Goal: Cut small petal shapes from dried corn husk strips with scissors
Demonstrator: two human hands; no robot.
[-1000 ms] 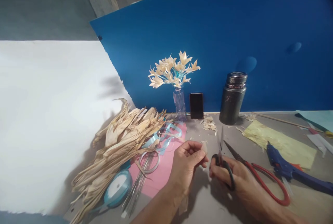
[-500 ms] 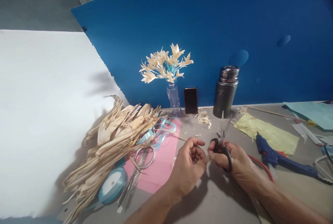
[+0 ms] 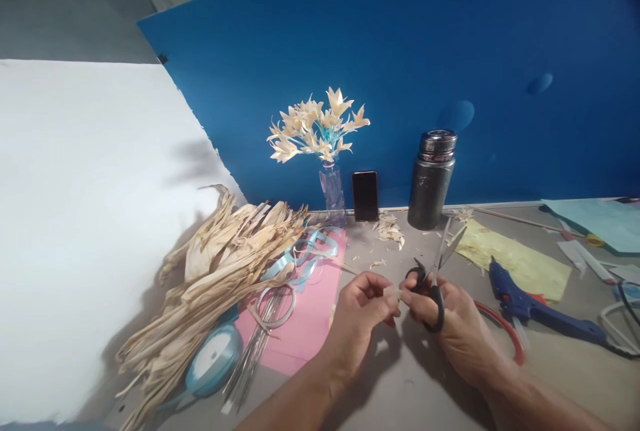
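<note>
My left hand (image 3: 363, 314) is closed in a pinch on a small pale husk piece (image 3: 393, 292) held between both hands. My right hand (image 3: 453, 324) is closed around the black-handled scissors (image 3: 433, 277), whose blades point up and away and stand slightly apart; its fingertips also touch the husk piece. Both hands hover above the grey tabletop (image 3: 400, 384), close together near the front middle.
A pile of dried corn husks (image 3: 220, 271) lies left, with a ribbon spool (image 3: 214, 359), wires and pink paper (image 3: 305, 324). A vase of husk flowers (image 3: 320, 134), a phone (image 3: 365, 195) and a flask (image 3: 431, 179) stand by the blue board. Red-handled scissors (image 3: 503, 334) and a glue gun (image 3: 535, 304) lie right.
The two hands have come together on the small husk piece. The scissors have tilted to the right, blades a little apart. The view shifted slightly.
</note>
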